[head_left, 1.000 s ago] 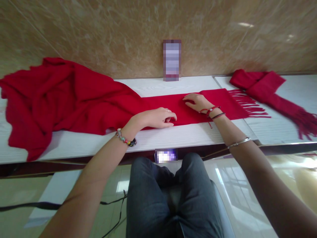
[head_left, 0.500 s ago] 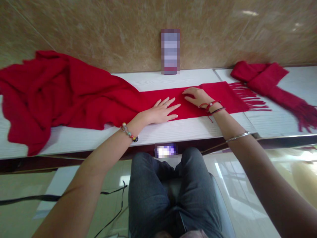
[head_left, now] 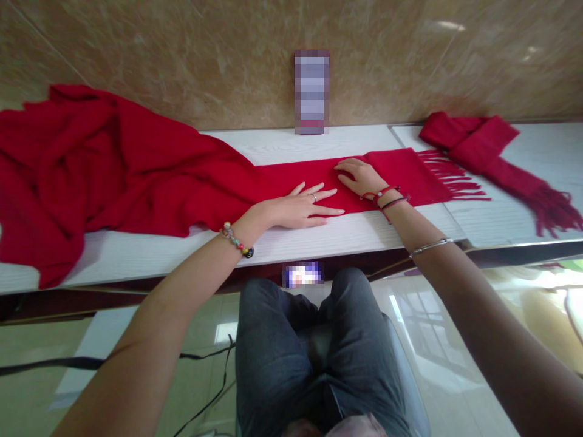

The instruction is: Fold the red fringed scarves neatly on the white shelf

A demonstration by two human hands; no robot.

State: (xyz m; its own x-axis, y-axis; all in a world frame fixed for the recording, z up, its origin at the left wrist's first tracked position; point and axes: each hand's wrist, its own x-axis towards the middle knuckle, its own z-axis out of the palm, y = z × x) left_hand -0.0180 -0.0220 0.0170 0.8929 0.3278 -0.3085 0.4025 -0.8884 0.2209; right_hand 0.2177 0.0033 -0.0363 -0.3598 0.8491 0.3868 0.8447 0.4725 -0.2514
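Observation:
A long red scarf (head_left: 291, 176) lies along the white tabletop. Its right part is flat and narrow, ending in a fringe, while its left part is heaped in loose folds. My left hand (head_left: 303, 206) rests with spread fingers on the flat part, near its front edge. Just to the right, my right hand (head_left: 362, 177) lies on the same strip, palm down, with its fingers slightly bent and the thumb apart. Neither hand grips the cloth. Beyond the fringe lies a second, darker red scarf (head_left: 483, 149), folded across itself with its own fringe to the right.
A blurred upright box-like thing (head_left: 311, 94) stands at the back against the brown marbled wall (head_left: 182, 54). The white tabletop (head_left: 282, 243) has a dark front edge close to my knees. Black cables (head_left: 223, 376) hang at the lower left.
My left hand has slid slightly to the right over the scarf, its fingers still spread. My right hand stays in about the same place. The whole view has shifted a little.

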